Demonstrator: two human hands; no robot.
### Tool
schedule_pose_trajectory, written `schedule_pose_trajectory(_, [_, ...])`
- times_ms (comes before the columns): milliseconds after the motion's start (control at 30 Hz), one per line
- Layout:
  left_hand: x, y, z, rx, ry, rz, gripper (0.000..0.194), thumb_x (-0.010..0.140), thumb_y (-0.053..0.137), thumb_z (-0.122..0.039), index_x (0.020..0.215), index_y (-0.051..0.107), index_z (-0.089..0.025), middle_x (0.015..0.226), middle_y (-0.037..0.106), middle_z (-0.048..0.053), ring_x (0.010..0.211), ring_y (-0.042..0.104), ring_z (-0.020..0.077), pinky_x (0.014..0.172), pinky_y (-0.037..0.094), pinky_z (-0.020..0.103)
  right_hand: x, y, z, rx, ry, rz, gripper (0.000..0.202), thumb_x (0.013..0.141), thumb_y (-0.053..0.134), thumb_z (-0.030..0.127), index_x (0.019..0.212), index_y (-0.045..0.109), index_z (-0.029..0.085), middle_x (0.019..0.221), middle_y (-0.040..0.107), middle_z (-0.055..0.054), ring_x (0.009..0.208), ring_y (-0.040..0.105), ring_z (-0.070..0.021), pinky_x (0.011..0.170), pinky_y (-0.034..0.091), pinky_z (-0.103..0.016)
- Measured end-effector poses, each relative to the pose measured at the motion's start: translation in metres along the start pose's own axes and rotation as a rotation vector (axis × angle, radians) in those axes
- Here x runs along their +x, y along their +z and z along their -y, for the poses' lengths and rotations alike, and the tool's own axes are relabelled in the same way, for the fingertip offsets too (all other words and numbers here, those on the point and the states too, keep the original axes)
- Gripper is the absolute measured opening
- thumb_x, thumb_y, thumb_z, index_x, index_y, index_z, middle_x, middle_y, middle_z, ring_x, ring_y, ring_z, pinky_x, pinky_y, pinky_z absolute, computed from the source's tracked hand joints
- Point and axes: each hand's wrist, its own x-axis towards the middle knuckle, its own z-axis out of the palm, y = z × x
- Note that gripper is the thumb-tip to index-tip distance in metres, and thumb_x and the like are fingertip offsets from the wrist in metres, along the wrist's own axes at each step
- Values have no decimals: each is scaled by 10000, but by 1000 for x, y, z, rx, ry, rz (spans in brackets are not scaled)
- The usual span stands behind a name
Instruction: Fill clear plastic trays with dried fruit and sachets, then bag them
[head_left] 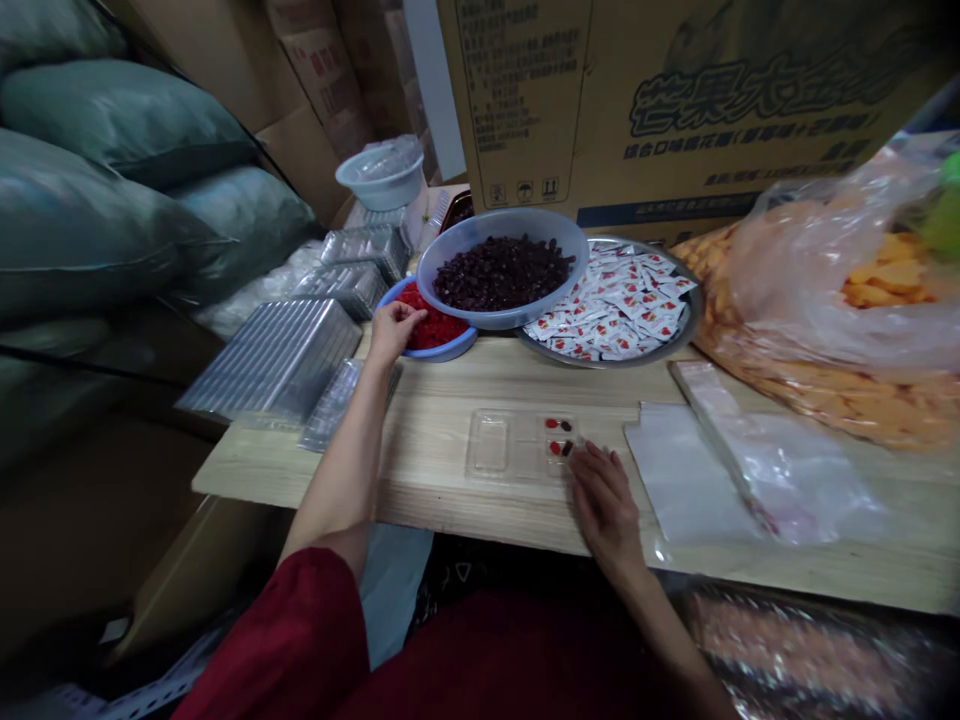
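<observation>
My left hand (395, 328) is at the near left rim of a blue bowl (450, 350) of small red pieces (435, 328), thumb and fingertips pinched together. Whatever is between those fingertips is too small to make out. On the table lies a clear plastic tray (491, 443); red and dark pieces sit in the small compartments at its right end. My right hand (606, 500) rests at that end, fingers stretched out and touching the tray's edge. A larger translucent bowl (502, 318) of dark, raisin-like pieces (502, 275) overlaps the blue bowl.
A metal dish (694, 325) of white printed sachets (622, 300) stands behind the tray. Stacked clear plastic trays (277, 350) are at left. Plastic bags (795, 480) lie right, below a big bag of orange-yellow pieces (825, 370). A large carton (675, 100) closes off the back.
</observation>
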Motion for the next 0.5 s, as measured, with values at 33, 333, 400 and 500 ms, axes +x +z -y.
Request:
schedule_pose_trajectory(33, [-2,-1,-3,-76,-27,-19,220,821,734,-292,712,581,-178,572,530,-44,540,471,105,540,386,228,0,-1,1,4,4,-4,356,965,595,132,1299,657,240,1288,681,-115,1347,569,-288,1183,357,-650])
schedule_pose_trajectory(333, [-143,32,-69,-335,198,193,192,852,760,-306,974,706,-168,809,680,-4,661,570,98,617,459,223,1,-15,14,21,121,-49,277,973,579,133,1209,692,221,1229,705,-114,1292,610,-257,1195,368,-616])
schedule_pose_trajectory(400, [-194,56,-78,-258,275,448,137,918,692,-296,1000,712,-188,897,708,33,786,639,142,698,506,258,0,-16,14,19,142,-50,274,978,569,137,1209,692,219,1224,708,-113,1290,611,-253,1200,363,-610])
schedule_pose_trajectory(500, [-244,92,-81,-114,443,635,156,987,598,-294,1035,720,-210,1001,718,67,930,667,185,827,536,320,-2,-17,14,16,151,-36,272,987,558,154,1210,697,225,1215,714,-104,1288,613,-249,1208,354,-598])
